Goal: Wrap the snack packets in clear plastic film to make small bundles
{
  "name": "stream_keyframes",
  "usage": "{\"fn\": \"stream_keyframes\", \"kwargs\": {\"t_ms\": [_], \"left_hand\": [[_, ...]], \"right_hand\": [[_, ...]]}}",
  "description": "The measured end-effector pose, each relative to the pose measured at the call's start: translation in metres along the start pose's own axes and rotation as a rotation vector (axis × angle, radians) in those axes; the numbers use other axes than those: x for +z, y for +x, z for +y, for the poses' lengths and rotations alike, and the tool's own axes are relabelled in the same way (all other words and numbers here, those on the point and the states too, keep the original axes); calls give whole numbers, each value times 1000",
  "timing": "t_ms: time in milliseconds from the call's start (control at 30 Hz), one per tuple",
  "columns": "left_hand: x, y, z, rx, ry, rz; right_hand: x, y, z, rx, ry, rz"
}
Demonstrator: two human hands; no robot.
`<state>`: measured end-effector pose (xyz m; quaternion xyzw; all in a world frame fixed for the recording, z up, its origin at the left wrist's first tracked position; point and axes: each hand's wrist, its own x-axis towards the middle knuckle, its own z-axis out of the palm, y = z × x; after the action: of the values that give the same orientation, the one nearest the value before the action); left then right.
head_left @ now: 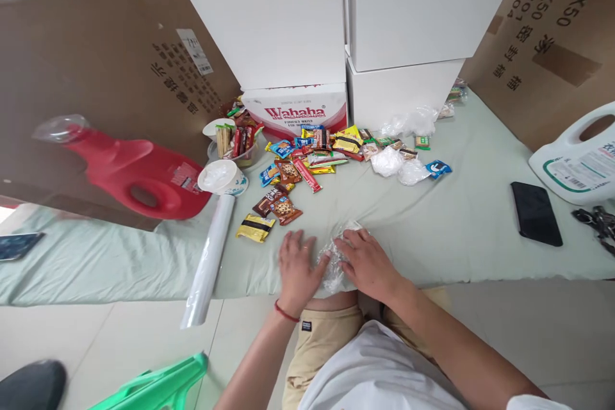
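Near the table's front edge, my left hand [298, 269] lies palm down with its fingers spread and its thumb at the edge of a crumpled sheet of clear plastic wrap [331, 278]. My right hand [369, 264] rests on the other side of that wrap, fingers apart and lightly bent over it. Just beyond my left hand are a yellow snack packet [256, 228] and a brown cookie packet [286, 209]. Farther back spreads a pile of wrapped snacks [307, 157], with white plastic-wrapped bundles [387, 161] to its right.
A roll of plastic film [209, 262] overhangs the front edge. Left stand a paper bowl [223, 178], a tub of snack sticks [247, 157] and a red jug [144, 173]. A phone [536, 213] and white jug [576, 160] lie right. White boxes [403, 90] stand behind.
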<state>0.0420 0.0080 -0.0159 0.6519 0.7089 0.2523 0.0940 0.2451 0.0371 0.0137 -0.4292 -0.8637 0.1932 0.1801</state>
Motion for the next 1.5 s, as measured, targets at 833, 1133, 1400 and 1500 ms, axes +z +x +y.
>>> {"fn": "stream_keyframes", "kwargs": {"t_ms": [833, 1133, 1400, 1500], "left_hand": [[-6, 28, 63, -269, -659, 8], [32, 31, 52, 13, -102, -122], [19, 26, 60, -144, -577, -162], [11, 24, 65, -257, -744, -293]], "right_hand": [[18, 7, 11, 337, 425, 322], [34, 12, 24, 480, 468, 433], [13, 18, 29, 421, 640, 272], [2, 11, 21, 358, 621, 333]]}}
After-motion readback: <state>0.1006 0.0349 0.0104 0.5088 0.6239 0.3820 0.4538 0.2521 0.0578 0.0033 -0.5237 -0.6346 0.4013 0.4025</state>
